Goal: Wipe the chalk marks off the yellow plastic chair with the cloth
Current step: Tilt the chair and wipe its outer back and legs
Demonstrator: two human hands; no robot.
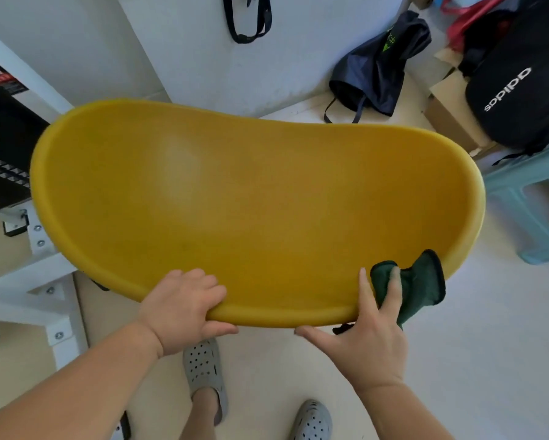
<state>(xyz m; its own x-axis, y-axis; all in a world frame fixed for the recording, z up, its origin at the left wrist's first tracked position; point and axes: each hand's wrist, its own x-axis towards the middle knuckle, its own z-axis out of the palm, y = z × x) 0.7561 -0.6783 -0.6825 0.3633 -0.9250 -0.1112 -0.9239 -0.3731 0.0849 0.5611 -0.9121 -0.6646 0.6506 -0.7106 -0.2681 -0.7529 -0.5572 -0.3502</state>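
Head view: the yellow chair [267, 217] fills most of what you see. Its seat shell is tipped up toward you, standing over the floor [489, 344] just ahead of your feet. Most of the shell looks evenly yellow, with no distinct chalk lines that I can make out. So I would judge the bulk of the wiping done, or nearly so.

Your left hand [181, 308] grips the near rim, fingers curled over the top and thumb beneath, steadying the shell. Your right hand [371, 325] sits at the right end of that same rim. Its thumb and forefinger are spread wide, while the remaining fingers hold the cloth [422, 282] against the seat's lower right corner.

What may remain is a faint pale patch [179, 168] high on the left of the seat, well apart from the cloth. Whether it is chalk haze or only glare, I cannot tell. Treat it as the likely last spot to check.
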